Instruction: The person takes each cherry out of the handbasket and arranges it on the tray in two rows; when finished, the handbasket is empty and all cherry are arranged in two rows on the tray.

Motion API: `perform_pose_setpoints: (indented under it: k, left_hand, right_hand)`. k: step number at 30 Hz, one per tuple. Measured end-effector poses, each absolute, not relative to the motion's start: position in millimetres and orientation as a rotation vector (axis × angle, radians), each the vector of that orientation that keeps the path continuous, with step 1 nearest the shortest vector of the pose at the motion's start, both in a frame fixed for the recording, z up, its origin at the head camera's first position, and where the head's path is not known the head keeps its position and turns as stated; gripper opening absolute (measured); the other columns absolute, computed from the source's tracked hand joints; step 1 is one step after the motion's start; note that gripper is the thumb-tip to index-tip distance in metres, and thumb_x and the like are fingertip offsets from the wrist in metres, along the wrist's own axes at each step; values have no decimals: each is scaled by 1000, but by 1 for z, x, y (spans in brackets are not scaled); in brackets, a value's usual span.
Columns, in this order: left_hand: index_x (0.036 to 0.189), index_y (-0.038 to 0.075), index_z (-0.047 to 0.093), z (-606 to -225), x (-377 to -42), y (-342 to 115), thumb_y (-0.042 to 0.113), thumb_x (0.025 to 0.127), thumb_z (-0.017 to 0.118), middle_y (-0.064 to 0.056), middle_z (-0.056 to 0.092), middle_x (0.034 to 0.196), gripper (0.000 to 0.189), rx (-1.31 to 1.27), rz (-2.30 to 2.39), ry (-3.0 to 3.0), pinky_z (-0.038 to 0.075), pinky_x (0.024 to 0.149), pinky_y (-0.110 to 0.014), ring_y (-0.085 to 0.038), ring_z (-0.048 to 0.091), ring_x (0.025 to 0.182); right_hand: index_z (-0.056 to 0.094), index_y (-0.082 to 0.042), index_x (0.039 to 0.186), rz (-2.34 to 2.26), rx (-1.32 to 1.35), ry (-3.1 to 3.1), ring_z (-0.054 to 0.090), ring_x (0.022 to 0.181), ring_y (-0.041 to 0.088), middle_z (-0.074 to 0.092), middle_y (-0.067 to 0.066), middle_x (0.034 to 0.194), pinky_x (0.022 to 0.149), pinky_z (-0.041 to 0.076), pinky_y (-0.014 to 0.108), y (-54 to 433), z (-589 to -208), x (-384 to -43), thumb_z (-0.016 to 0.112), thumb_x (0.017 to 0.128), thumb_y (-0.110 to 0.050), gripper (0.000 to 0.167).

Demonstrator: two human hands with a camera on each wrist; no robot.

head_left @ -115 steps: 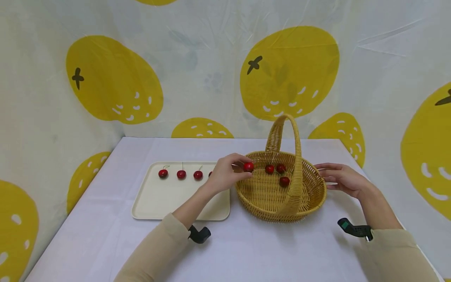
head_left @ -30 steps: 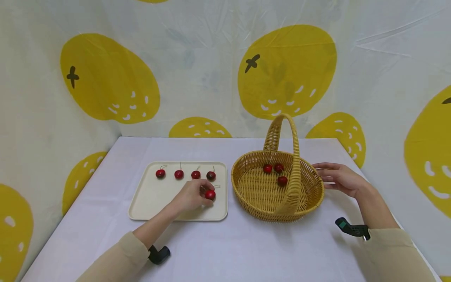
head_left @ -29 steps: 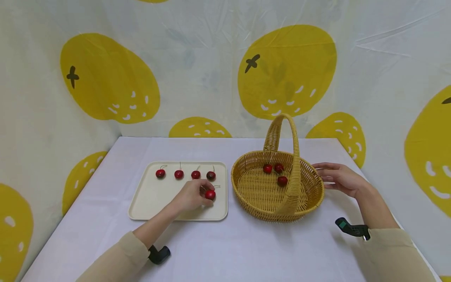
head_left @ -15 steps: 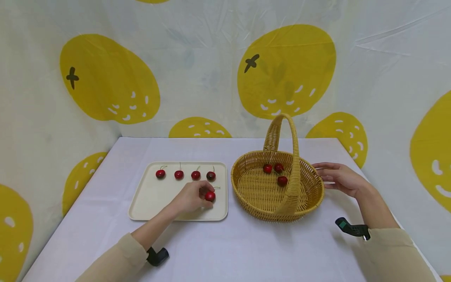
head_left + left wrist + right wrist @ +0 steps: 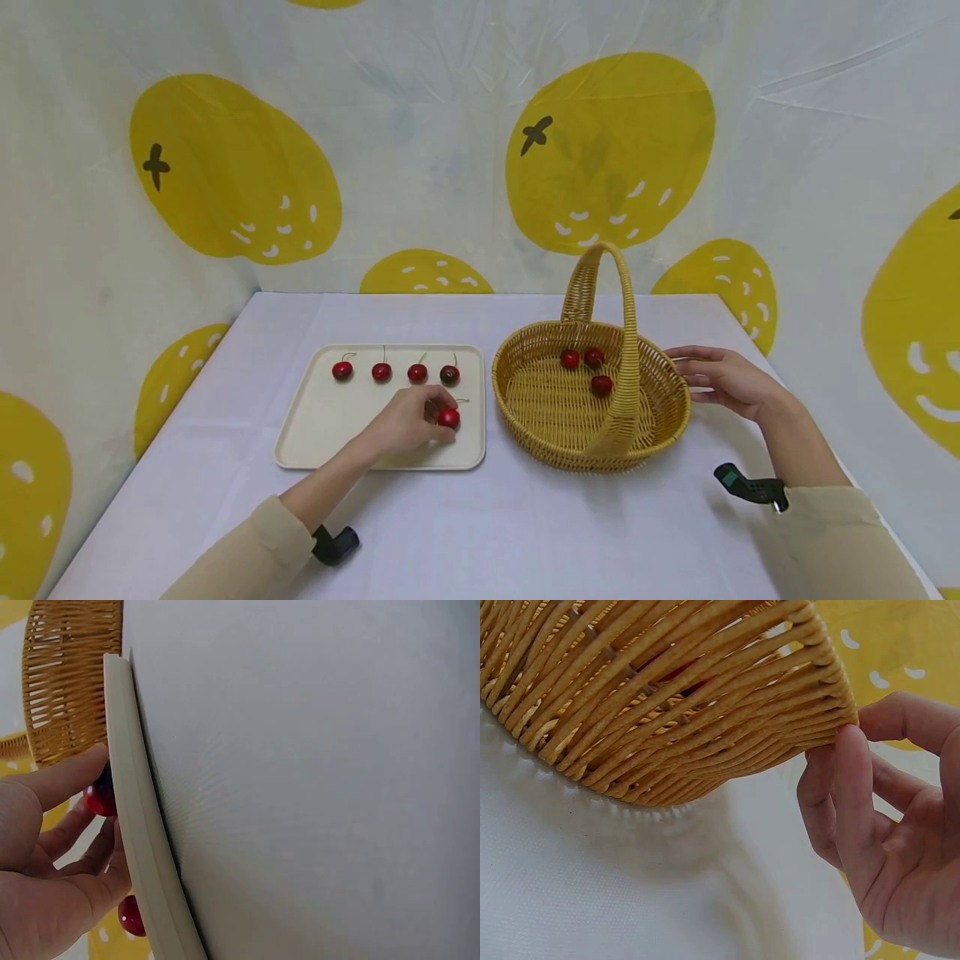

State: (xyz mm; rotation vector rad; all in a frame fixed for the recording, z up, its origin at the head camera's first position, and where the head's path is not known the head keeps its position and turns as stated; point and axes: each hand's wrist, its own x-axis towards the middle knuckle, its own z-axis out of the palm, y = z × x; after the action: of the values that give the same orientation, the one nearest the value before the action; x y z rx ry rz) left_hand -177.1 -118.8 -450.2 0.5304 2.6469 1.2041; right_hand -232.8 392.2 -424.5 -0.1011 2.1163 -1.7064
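My left hand (image 5: 408,419) is low over the right half of a cream tray (image 5: 315,433). Its thumb and fingers pinch a red cherry (image 5: 448,418) whose thin stem points right; the left wrist view shows this cherry (image 5: 101,799) between the thumb and fingers, right behind the tray rim (image 5: 135,780). Along the tray's far side, several stemmed cherries (image 5: 382,372) lie in a row. My right hand (image 5: 727,382) is at the right side of a wicker basket (image 5: 547,417). In the right wrist view, its thumb and forefinger pinch the basket rim (image 5: 829,675).
Inside the basket lie 3 cherries (image 5: 601,385). Its tall arched handle (image 5: 628,333) stands over the middle. Tray and basket sit side by side on a white tablecloth (image 5: 510,533), with a lemon-printed cloth (image 5: 420,167) behind.
Earlier, my left hand held a cherry over the basket's left rim; it moved left and down to the tray with it. Lately the cherry has shifted only slightly. My right hand stayed at the basket.
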Motion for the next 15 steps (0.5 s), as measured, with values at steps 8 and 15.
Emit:
perform_pose_setpoints:
  k: [8, 15]
  left_hand:
    - [109, 12, 71, -449, -176, -121, 8, 80, 89, 5, 68, 92, 34, 508, 1178, 2651, 53, 81, -32, -16, 61, 86]
    - [113, 11, 71, -447, -175, -123, 9, 79, 89, 4, 67, 93, 39, 499, 1170, 2635, 53, 80, -34, -17, 61, 87]
  right_hand:
    - [47, 4, 145, -1711, -114, 2106, 70, 102, 15, 71, -3, 114, 84, 60, 36, 392, -424, -233, 57, 107, -19, 45]
    - [45, 6, 146, -1717, -89, 2094, 70, 101, 15, 72, -3, 113, 83, 60, 36, 391, -423, -232, 56, 108, -18, 47]
